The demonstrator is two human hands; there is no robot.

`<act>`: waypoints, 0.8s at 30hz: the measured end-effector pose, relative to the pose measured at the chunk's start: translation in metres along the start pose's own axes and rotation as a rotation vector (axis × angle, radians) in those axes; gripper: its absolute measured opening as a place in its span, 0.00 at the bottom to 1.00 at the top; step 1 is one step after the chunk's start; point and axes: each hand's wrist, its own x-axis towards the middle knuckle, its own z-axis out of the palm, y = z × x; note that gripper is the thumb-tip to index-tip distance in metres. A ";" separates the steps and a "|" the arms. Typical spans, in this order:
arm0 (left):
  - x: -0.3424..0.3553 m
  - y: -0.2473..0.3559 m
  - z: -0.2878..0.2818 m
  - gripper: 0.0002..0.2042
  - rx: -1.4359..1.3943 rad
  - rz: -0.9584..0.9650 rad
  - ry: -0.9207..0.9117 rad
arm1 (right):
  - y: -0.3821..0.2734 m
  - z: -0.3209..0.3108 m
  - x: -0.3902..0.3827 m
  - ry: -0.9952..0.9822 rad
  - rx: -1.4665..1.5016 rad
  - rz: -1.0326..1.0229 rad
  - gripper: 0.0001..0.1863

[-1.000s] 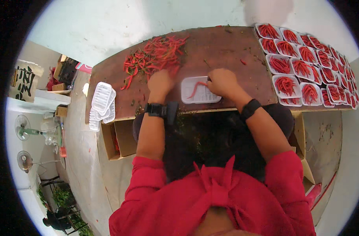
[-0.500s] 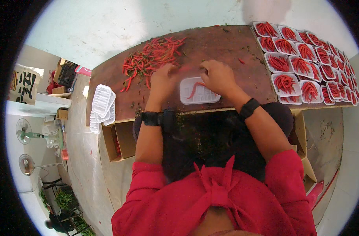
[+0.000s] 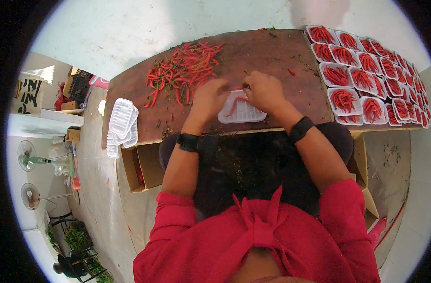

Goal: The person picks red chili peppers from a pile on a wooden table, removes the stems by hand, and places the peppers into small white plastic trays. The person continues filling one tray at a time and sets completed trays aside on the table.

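A white plastic tray (image 3: 251,116) with a ribbed bottom lies near the table's front edge, a single curved red chili (image 3: 233,107) inside it. Just above its far side, another red chili (image 3: 236,88) spans the small gap between my hands. My left hand (image 3: 210,101) is closed on one end, at the tray's left. My right hand (image 3: 264,90) pinches the other end over the tray's far right corner; its fingertips partly hide that end. Farther left on the table spreads a loose heap of red chilies (image 3: 187,66).
Stacked empty white trays (image 3: 121,115) lie at the table's left edge. Rows of trays filled with chilies (image 3: 342,100) cover the right end. Bits of stem and a short chili piece (image 3: 291,72) dot the brown tabletop (image 3: 267,45). Cardboard boxes (image 3: 151,165) stand below.
My left hand has moved right, away from the heap and closer to my right hand, and a chili now shows between them. The tray and its single chili look much the same.
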 end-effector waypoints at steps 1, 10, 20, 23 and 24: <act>-0.001 -0.002 -0.001 0.07 -0.014 0.010 -0.016 | 0.000 0.000 -0.001 0.010 0.005 0.000 0.06; -0.001 -0.005 0.001 0.08 -0.052 0.015 -0.101 | 0.005 0.009 -0.001 0.081 0.008 -0.041 0.07; 0.000 0.003 0.011 0.07 0.142 -0.094 -0.057 | -0.002 0.009 -0.002 0.031 0.003 -0.022 0.08; 0.001 0.009 0.012 0.08 0.226 -0.160 -0.096 | -0.007 0.006 -0.001 -0.080 -0.014 0.012 0.08; 0.001 0.010 0.013 0.09 0.252 -0.180 -0.105 | -0.008 0.005 0.000 -0.091 -0.008 0.019 0.08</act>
